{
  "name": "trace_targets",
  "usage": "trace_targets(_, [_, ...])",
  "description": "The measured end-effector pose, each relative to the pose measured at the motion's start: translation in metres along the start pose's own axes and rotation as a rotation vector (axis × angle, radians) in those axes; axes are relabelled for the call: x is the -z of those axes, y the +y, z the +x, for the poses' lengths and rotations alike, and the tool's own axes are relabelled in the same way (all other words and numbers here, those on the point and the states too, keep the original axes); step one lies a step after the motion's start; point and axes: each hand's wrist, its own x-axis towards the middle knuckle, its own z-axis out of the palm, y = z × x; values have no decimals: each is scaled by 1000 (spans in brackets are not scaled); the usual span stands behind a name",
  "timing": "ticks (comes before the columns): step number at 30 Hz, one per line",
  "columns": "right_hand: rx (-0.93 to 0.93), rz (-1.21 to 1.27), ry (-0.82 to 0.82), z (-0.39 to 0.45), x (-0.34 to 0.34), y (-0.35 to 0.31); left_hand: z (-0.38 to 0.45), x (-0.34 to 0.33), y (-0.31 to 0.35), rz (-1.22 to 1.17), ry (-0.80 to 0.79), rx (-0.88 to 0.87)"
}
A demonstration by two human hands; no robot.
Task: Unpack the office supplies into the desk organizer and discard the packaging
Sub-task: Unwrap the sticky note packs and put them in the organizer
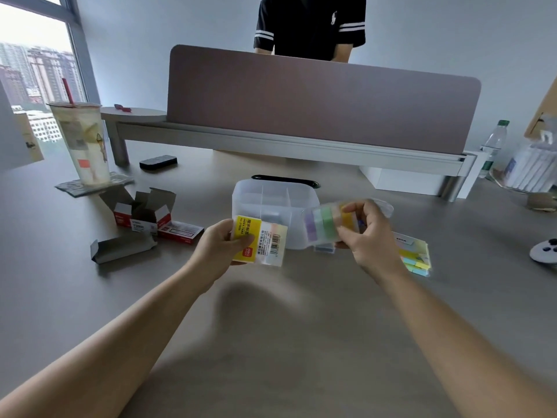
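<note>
Head view: left hand [221, 247] grips wrapper [259, 239]; right hand [366, 233] pinches tabs [324, 226].
Tabs: probably light, flimsy; pinch edges.
Organizer [271, 196]: behind both.

I see the translucent organizer [272, 200] upright mid-desk, compartments open. Yellow index-tab packaging [259, 240] held up just in front of it. Pastel tab set [325, 223], blurred, held at its right edge. Second tab pack [417, 254] flat at right.

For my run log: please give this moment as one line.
left hand: holds yellow packaging | right hand: holds colored index tabs | organizer: behind
</note>
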Motion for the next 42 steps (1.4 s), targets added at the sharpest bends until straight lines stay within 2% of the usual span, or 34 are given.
trace_targets(4, [103,-2,139,35,-3,-10,10,5,1,-11,-12,-2])
trace_targets(6, [147,-71,154,51,-8,-14,14,7,2,-22,-9,1])
trace_targets(11, [215,-312,6,74,-24,-12,17,12,-1,-61,-1,24])
trace_targets(19, [197,-576,-218,88,-22,-15,21,13,-5,-42,-17,32])
trace_targets(27, [142,-700,-284,98,-27,-25,24,15,-6,-31,-26,39])
trace_targets(34, [41,-583,-439,99,-32,-23,25,17,-5,-11,-26,41])
trace_targets(37, [-27,-441,-456,95,-32,-13,25,19,-6,-5,-19,49])
trace_targets(42, [-69,-363,-440,86,-30,-5,24,19,-8,-4,-18,58])
